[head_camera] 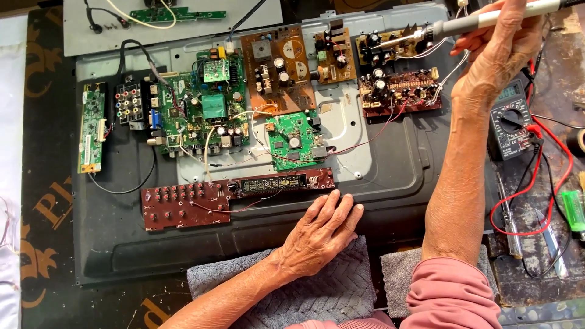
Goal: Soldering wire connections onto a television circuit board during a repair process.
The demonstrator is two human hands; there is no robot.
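My right hand (496, 52) grips a white-handled soldering iron (481, 21) at the top right; its metal tip rests over a small brown circuit board (390, 45) with capacitors. My left hand (320, 234) lies flat, fingers together, on the dark metal panel (396, 176), just below the right end of a long red button board with a display strip (231, 195). It holds nothing. A green main board (207, 106), a small green board (292, 140) and a brown power board (277, 64) sit on the panel, joined by thin wires.
A black multimeter (510, 125) with red and black leads (548, 183) lies at the right, with a screwdriver (509, 219) and a green lighter (573, 210). A narrow green board (91, 128) sits at the left. Grey towels (317, 292) lie under my forearms.
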